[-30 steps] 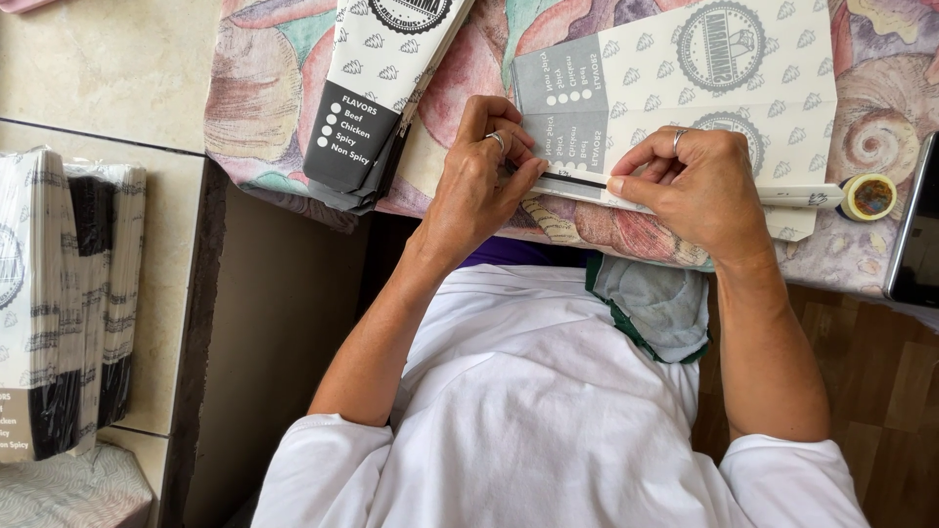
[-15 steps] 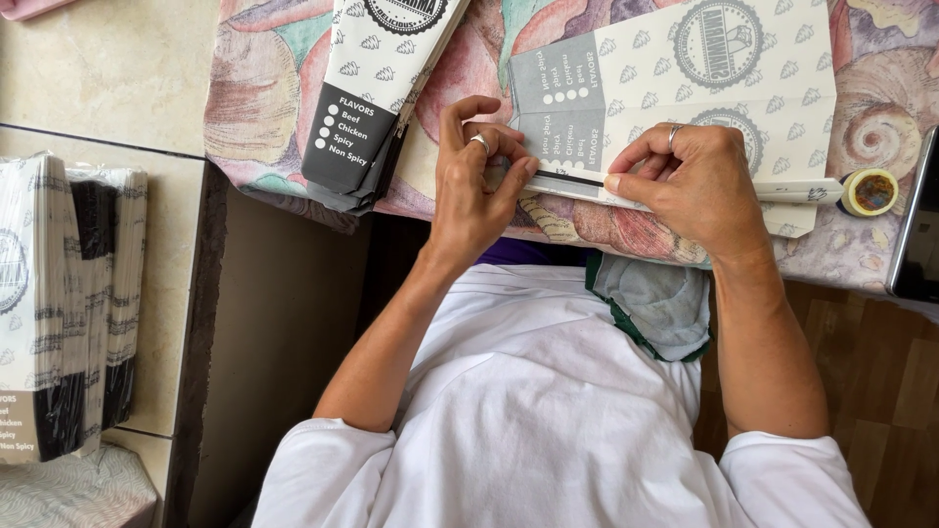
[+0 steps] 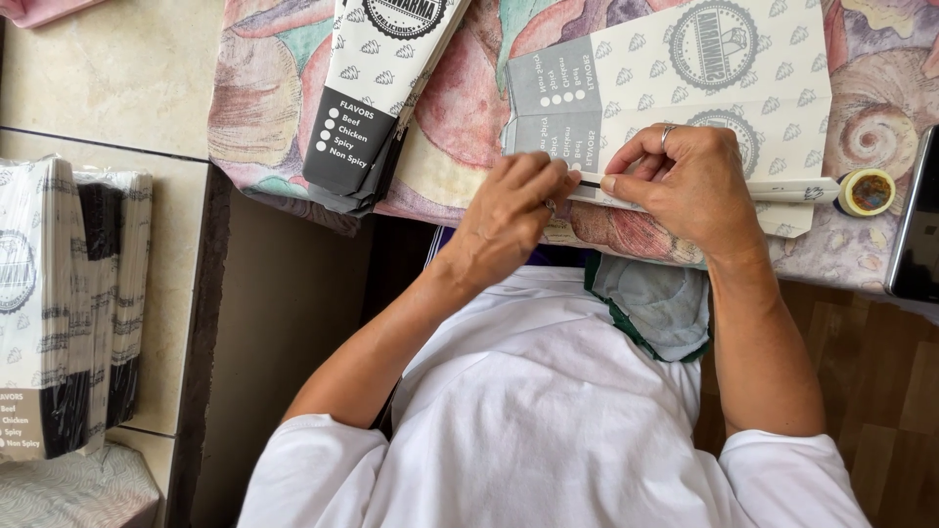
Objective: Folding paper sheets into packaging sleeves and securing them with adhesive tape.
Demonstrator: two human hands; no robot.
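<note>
Stack of printed flat paper bags point(image 3: 68, 313) stands on the tiled floor, far left. Folded printed bag point(image 3: 377, 98) lies on the desk's shell-pattern cloth point(image 3: 264, 98), upper left. Left hand point(image 3: 514, 220), fingers curled narrow, pinching the near edge of the flat white printed paper sheet point(image 3: 685, 88) at the desk's front edge. Right hand point(image 3: 685, 186) just beside it, thumb and forefinger pinched on the same edge fold; hands nearly touching. Small tape roll point(image 3: 867, 192) right of sheet, dark phone point(image 3: 917, 225) at far right edge.
</note>
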